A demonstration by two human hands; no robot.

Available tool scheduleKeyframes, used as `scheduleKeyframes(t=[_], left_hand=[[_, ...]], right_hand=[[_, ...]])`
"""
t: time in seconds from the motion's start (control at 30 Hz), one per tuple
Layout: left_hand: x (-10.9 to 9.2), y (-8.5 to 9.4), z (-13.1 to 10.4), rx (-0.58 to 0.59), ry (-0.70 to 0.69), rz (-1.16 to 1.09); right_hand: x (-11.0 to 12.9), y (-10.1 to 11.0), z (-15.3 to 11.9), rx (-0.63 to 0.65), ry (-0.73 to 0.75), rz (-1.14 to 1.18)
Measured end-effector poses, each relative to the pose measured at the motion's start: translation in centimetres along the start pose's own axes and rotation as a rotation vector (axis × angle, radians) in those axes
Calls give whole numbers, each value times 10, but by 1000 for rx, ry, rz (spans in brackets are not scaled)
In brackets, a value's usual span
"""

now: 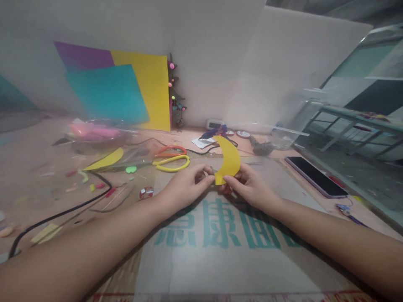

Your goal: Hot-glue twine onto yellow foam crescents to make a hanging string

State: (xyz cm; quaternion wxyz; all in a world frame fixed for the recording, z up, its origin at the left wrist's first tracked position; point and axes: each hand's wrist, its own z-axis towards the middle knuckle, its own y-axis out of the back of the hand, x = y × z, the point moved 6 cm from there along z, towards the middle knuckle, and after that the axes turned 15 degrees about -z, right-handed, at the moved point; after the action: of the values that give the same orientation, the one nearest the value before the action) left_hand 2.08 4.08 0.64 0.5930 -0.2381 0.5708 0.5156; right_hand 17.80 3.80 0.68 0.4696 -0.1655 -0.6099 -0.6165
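Observation:
A yellow crescent cut-out (231,157), of paper or thin foam, stands upright and curved above the work surface. My right hand (250,184) pinches its lower end, thumb on the near face and fingers behind. At the lower left tip of the crescent, my left hand (192,184) is closed, thumb and forefinger together on the edge. Just beyond my left hand lie scissors with a yellow handle (172,163) and an orange handle (168,151). Below both hands spreads a whitish sheet (201,268) with green printed characters.
A blue glue gun (214,132) rests at the back by the wall. To the right lies a phone (315,176). Left are another yellow cut-out (107,160), a black cable (63,212), scraps and a clear bowl (97,132). Coloured sheets (107,94) lean on the wall.

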Motion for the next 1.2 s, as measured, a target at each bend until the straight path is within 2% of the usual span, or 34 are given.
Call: scheduleKeyframes(t=[0.13, 0.4, 0.5, 0.63, 0.73, 1.03, 1.2], left_hand=[[2, 0, -2, -6, 34, -92], [14, 5, 3, -104, 21, -252], [13, 7, 4, -105, 22, -233], [2, 6, 3, -86, -26, -92], [-1, 3, 2, -64, 3, -23], [-3, 2, -1, -36, -13, 28], [2, 6, 2, -76, -44, -75]], right_hand=[[0, 0, 0, -10, -3, 9], [3, 4, 0, -48, -11, 25], [4, 5, 0, -58, -5, 32], [4, 6, 0, -69, -4, 25], [3, 6, 0, -67, -5, 13], [4, 3, -1, -45, 0, 11], [2, 9, 0, -92, -42, 44]])
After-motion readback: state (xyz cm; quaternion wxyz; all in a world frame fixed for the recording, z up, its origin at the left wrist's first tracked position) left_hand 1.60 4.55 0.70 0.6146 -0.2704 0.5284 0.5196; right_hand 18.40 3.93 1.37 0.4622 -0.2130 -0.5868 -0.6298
